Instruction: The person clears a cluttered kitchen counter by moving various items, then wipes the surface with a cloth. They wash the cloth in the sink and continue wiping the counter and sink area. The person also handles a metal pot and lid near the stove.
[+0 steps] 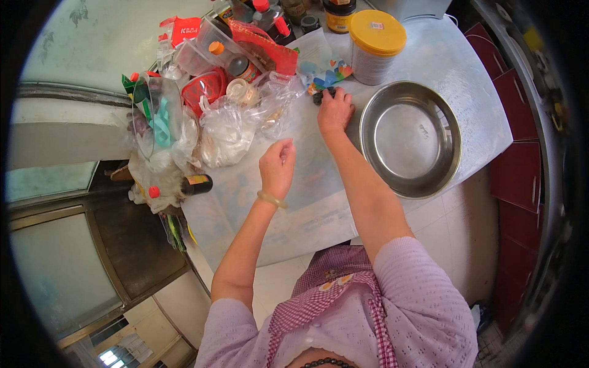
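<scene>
My right hand reaches to the back of the table, its fingers on a small dark object that I cannot identify, beside a colourful printed plastic bag. Nearer to me, my left hand hovers over the table with curled fingers; I see nothing in it. A pale bangle circles the left wrist. To the right of my right hand stands a wide steel basin with nothing but shine and a small mark inside. Behind the basin is a white tub with a yellow lid.
Crumpled clear plastic bags, a red plastic basket and several bottles and jars crowd the table's left and back. A dark bottle lies at the left edge. Red cabinets stand beyond the right side of the table.
</scene>
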